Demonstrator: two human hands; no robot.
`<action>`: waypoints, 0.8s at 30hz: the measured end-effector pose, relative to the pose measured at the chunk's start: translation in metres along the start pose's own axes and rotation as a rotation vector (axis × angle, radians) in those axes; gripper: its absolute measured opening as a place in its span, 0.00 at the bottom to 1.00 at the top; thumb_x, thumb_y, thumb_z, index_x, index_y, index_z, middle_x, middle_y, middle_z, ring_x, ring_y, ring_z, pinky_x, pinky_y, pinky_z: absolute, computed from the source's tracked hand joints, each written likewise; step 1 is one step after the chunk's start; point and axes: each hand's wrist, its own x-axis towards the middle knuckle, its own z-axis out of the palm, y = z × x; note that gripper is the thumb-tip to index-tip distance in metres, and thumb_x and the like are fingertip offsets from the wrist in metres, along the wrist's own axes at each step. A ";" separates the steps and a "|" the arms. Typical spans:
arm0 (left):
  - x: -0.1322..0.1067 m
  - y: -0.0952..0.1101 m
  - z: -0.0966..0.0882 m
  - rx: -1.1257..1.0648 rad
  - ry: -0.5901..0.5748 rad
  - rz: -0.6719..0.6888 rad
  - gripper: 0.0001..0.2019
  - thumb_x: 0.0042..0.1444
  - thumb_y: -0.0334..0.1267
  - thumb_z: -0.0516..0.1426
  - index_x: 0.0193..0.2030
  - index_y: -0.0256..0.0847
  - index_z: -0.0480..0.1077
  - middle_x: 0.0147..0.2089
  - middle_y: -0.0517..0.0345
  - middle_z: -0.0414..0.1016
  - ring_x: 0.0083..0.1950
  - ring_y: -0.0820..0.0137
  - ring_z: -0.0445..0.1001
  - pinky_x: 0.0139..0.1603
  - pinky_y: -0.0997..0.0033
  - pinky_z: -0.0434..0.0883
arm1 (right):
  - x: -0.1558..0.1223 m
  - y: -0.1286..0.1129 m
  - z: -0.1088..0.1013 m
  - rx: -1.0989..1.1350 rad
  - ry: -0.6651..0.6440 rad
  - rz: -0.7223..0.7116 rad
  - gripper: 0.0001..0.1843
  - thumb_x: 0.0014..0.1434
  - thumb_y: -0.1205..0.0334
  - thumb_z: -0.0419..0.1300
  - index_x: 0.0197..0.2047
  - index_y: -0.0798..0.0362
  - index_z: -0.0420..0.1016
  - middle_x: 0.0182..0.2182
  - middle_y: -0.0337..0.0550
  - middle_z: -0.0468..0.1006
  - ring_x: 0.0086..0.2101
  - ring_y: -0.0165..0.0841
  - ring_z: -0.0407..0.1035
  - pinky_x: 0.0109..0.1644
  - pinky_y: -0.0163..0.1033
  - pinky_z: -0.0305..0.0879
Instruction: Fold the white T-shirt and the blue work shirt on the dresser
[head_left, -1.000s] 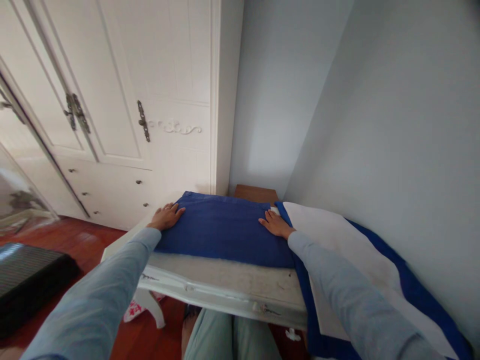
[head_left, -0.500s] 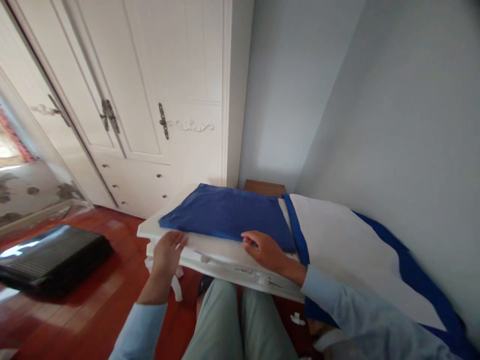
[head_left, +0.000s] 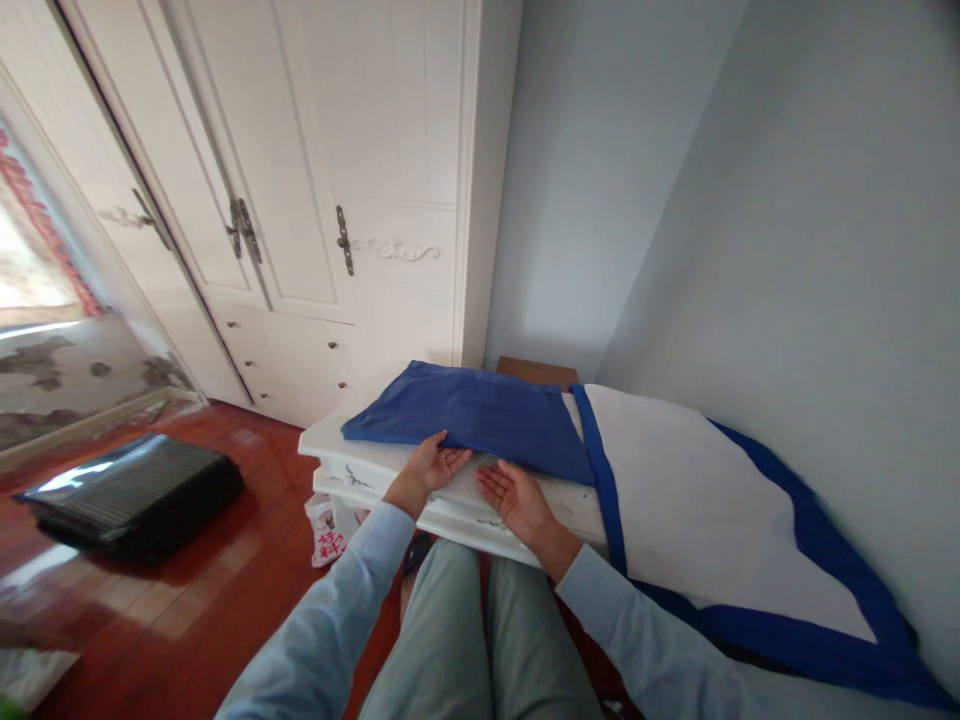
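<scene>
A folded dark blue cloth (head_left: pixel 472 408) lies flat on top of a white dresser (head_left: pixel 322 440). Along its front edge is my left hand (head_left: pixel 430 468), palm turned up, fingers stretched and the thumb at the cloth's edge; whether it presses on the fabric I cannot tell. Just to the right, my right hand (head_left: pixel 516 500) is also palm up with fingers extended, close to the same edge. Neither hand grips anything. Beside the folded cloth, a white sheet with a blue border (head_left: pixel 690 490) spreads over the right end and drapes down.
Behind stands a white wardrobe (head_left: pixel 397 150), with grey walls to the right. A brown wooden piece (head_left: pixel 536 373) shows behind the dresser. On the red floor to the left lies a black ribbed case (head_left: pixel 142 490). A white plastic bag (head_left: pixel 326 530) hangs by the dresser's left end.
Both hands have turned palm up and come closer together at the cloth's front edge; my left hand moved right. The view has shifted slightly. The folded cloth lies much as before.
</scene>
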 end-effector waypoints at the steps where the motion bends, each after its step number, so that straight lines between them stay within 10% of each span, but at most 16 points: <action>1: -0.001 0.002 -0.002 -0.007 -0.002 0.016 0.07 0.68 0.30 0.49 0.44 0.32 0.68 0.30 0.49 0.76 0.28 0.65 0.78 0.31 0.68 0.79 | 0.000 -0.007 -0.003 0.046 0.045 -0.008 0.10 0.69 0.64 0.54 0.36 0.56 0.72 0.32 0.48 0.82 0.35 0.31 0.79 0.44 0.34 0.77; 7: -0.023 0.017 -0.042 0.011 -0.011 0.079 0.06 0.67 0.28 0.51 0.40 0.33 0.68 0.31 0.46 0.78 0.28 0.64 0.80 0.34 0.66 0.81 | -0.025 -0.058 -0.049 0.295 0.213 -0.169 0.10 0.70 0.56 0.53 0.49 0.48 0.72 0.35 0.41 0.82 0.34 0.36 0.78 0.41 0.44 0.79; 13: -0.034 0.017 -0.085 0.089 0.067 0.120 0.05 0.65 0.25 0.52 0.40 0.34 0.68 0.31 0.45 0.79 0.29 0.63 0.81 0.35 0.67 0.81 | -0.043 -0.098 -0.079 -0.027 0.120 0.091 0.28 0.72 0.46 0.46 0.49 0.63 0.73 0.30 0.54 0.81 0.30 0.40 0.77 0.35 0.43 0.76; 24: -0.045 0.020 -0.125 0.207 0.093 0.139 0.02 0.61 0.29 0.58 0.40 0.32 0.71 0.36 0.38 0.80 0.33 0.59 0.82 0.38 0.60 0.81 | 0.084 -0.139 -0.037 -0.645 0.040 -0.004 0.27 0.71 0.47 0.45 0.38 0.57 0.78 0.28 0.51 0.81 0.35 0.38 0.79 0.50 0.41 0.73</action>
